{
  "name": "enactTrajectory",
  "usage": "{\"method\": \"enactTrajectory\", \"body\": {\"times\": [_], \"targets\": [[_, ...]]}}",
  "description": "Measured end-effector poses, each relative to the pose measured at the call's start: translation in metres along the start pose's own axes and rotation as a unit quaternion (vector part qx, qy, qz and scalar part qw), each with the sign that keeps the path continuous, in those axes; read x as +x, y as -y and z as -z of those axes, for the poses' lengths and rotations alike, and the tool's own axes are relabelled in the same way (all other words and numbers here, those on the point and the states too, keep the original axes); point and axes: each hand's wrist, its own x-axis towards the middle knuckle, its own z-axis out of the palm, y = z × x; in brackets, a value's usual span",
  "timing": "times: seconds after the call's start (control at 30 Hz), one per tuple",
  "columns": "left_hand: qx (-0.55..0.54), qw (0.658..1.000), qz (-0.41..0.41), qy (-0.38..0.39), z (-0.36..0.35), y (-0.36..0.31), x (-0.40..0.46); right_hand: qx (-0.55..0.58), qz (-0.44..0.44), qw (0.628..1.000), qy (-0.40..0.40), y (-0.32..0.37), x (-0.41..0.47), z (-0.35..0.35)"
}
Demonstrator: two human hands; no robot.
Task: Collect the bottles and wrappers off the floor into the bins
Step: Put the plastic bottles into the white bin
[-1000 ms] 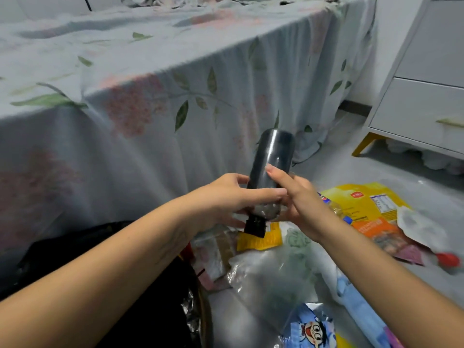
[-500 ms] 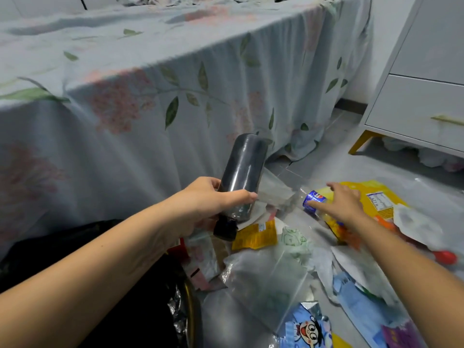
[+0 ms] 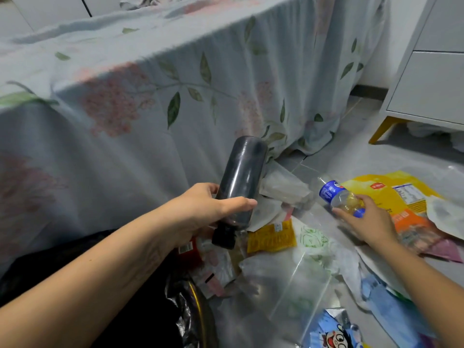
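1 second ago both hands were clasped on the dark bottle (image 3: 241, 179); now the person's left hand (image 3: 200, 212) holds it alone, fingers and thumb wrapped round its lower body, cap end pointing down and base tilted up toward the floral bedsheet (image 3: 175, 96). The right hand (image 3: 366, 222) has let go and travelled out to the right, over the litter on the floor (image 3: 351, 151). Its fingers now rest on the clear bottle (image 3: 339, 194) with the blue label, which lies on its side beside the yellow wrapper (image 3: 381, 192). Whether those fingers have closed round that bottle cannot be told; the hand is blurred and seen from behind.

The handover frees 1 hand for the next pick, so 2 bottles could go into a bin in a single trip. The black bin bag (image 3: 150, 297) sits at the lower left, just below the left forearm, so the dark bottle appears close to its drop point, though it is not yet over the opening.

Much remains on the floor: a small yellow packet (image 3: 271, 237), clear plastic bags (image 3: 288, 285), a cartoon-printed wrapper (image 3: 334, 332) near the bottom edge of the view, and orange and pink wrappers at the right. The task looks to be in an early stage.
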Motion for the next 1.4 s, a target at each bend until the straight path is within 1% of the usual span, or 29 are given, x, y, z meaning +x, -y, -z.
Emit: {"method": "enactTrajectory", "body": {"times": [0.07, 0.17, 0.27, 0.33, 0.47, 0.53, 0.6, 0.67, 0.8, 0.87, 0.97, 1.03, 1.1, 1.2, 1.3, 1.4], "targets": [[-0.004, 1.0, 0.002, 0.0, -0.001, -0.001, 0.0, 0.111, 0.017, 0.993, -0.028, 0.013, -0.008, 0.004], [-0.012, 1.0, 0.0, -0.004, -0.003, 0.0, -0.001, 0.211, 0.036, 0.975, -0.061, 0.032, -0.03, 0.011], [-0.018, 1.0, -0.007, -0.004, -0.003, -0.001, -0.006, 0.315, 0.051, 0.947, -0.034, 0.044, -0.058, 0.013], [-0.023, 1.0, -0.013, -0.007, -0.003, -0.002, -0.012, 0.383, 0.051, 0.922, -0.012, 0.052, -0.075, 0.017], [-0.042, 0.999, -0.022, -0.004, 0.002, -0.006, -0.028, 0.516, 0.006, 0.855, 0.047, 0.07, -0.098, 0.028], [-0.038, 0.999, -0.034, 0.002, 0.008, -0.01, -0.037, 0.558, -0.024, 0.826, 0.074, 0.079, -0.109, 0.035], [-0.027, 0.998, -0.055, 0.001, 0.015, -0.013, -0.05, 0.585, -0.031, 0.805, 0.098, 0.089, -0.122, 0.046], [-0.011, 0.997, -0.074, 0.001, 0.022, -0.016, -0.066, 0.587, -0.012, 0.798, 0.135, 0.102, -0.137, 0.06], [0.002, 0.994, -0.106, -0.015, 0.036, -0.021, -0.103, 0.552, 0.049, 0.812, 0.185, 0.136, -0.166, 0.089], [0.013, 0.993, -0.117, -0.019, 0.045, -0.02, -0.125, 0.529, 0.091, 0.82, 0.201, 0.157, -0.181, 0.105], [0.04, 0.991, -0.122, -0.035, 0.064, -0.011, -0.163, 0.505, 0.154, 0.814, 0.241, 0.192, -0.205, 0.125], [0.059, 0.988, -0.122, -0.068, 0.08, 0.0, -0.189, 0.495, 0.186, 0.805, 0.267, 0.216, -0.22, 0.132], [0.068, 0.983, -0.129, -0.108, 0.098, 0.015, -0.216, 0.493, 0.196, 0.801, 0.278, 0.238, -0.232, 0.132], [0.084, 0.976, -0.129, -0.156, 0.121, 0.042, -0.258, 0.461, 0.196, 0.808, 0.31, 0.27, -0.253, 0.124], [0.074, 0.971, -0.112, -0.2, 0.138, 0.069, -0.302, 0.423, 0.198, 0.809, 0.357, 0.302, -0.279, 0.109], [0.048, 0.962, -0.076, -0.258, 0.156, 0.099, -0.344, 0.388, 0.211, 0.804, 0.398, 0.337, -0.309, 0.091]]}}
